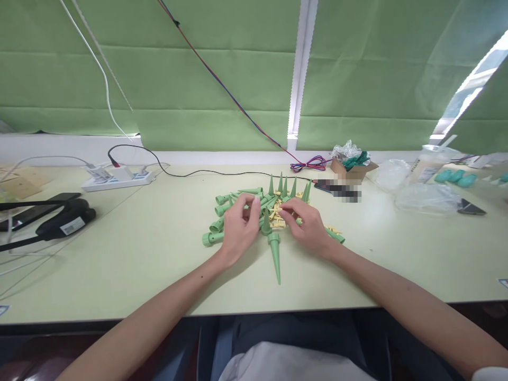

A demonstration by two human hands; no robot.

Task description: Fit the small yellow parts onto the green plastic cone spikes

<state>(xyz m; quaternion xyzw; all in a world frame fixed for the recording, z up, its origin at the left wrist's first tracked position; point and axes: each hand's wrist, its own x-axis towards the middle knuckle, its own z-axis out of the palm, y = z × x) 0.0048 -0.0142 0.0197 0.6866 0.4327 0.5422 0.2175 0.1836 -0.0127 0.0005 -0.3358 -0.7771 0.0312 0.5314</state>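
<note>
Black at the far left, a cabled unit [65,219] lies on the pale table [151,264], with a white power strip [119,179] behind it near the wall. Toward the middle, the left hand [238,228] rests on a heap of green cones [220,211], most of them lying on their sides and a few upright at the back. Its fingers [251,203] are bent, thumb near forefinger, among the cones (whether they pinch one cannot be told). One long spike [275,259] lies between the two hands, its tip pointing toward the person. Yellow bits [274,218] are scattered in the heap's middle, and the right hand [308,228] sits just beside them, its fingers [286,209] drawn together over them; a grip cannot be made out. Further right, well apart from the heap, stand a small cardboard box [353,170], clear bags [424,197] and a plastic bottle [427,164].
</note>
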